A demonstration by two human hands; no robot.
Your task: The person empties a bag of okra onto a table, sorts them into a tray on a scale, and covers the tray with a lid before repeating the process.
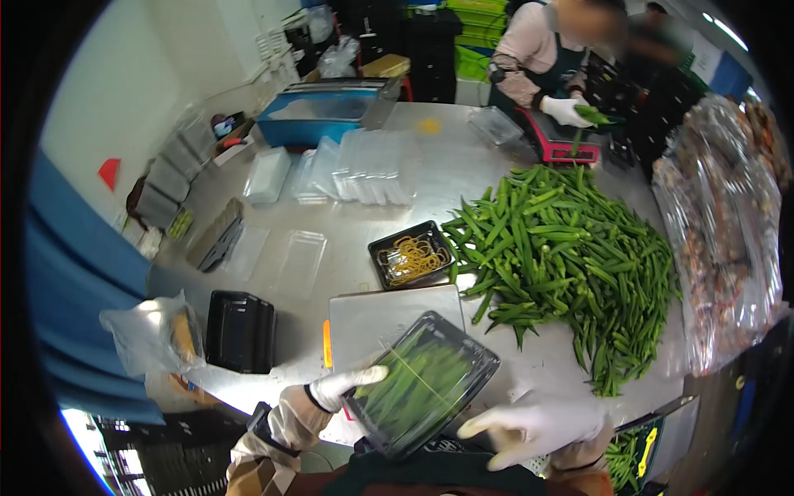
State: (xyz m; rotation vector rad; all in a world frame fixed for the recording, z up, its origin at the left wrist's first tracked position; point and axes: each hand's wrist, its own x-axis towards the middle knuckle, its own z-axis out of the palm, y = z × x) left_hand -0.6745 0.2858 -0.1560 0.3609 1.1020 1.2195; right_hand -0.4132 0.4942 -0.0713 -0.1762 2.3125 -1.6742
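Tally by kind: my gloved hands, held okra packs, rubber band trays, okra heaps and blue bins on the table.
Left hand, right hand: 2
Okra pack: 1
Rubber band tray: 1
Okra heap: 1
Blue bin: 1
Total: 6

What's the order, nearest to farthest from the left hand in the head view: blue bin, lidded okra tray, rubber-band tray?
1. Lidded okra tray: in the left hand.
2. Rubber-band tray: ahead, slightly right.
3. Blue bin: far ahead, slightly left.
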